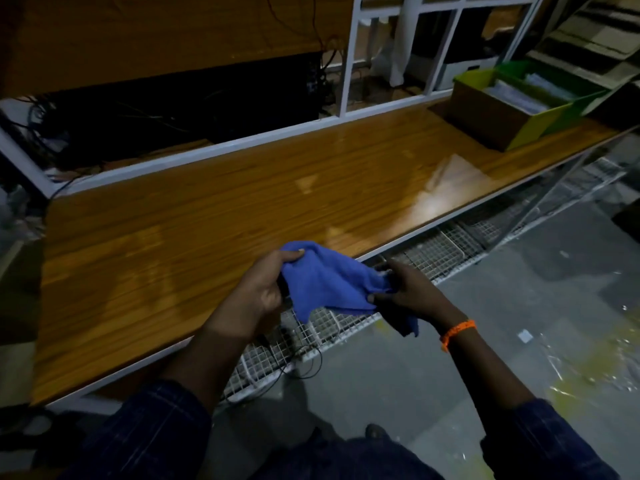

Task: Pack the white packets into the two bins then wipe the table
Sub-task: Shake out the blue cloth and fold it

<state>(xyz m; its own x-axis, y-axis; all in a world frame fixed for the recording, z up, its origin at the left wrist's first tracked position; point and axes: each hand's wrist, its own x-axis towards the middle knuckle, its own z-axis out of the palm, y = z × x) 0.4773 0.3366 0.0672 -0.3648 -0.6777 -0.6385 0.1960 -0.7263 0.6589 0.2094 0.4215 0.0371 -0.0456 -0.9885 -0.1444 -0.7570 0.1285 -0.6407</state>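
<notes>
I can read no text, labels, brand names, numbers or signs anywhere in this dim view. The orange wristband (458,332) on my right wrist may carry markings, but they are too small and blurred to make out.

wooden table (242,202), two green bins (540,116)
</notes>
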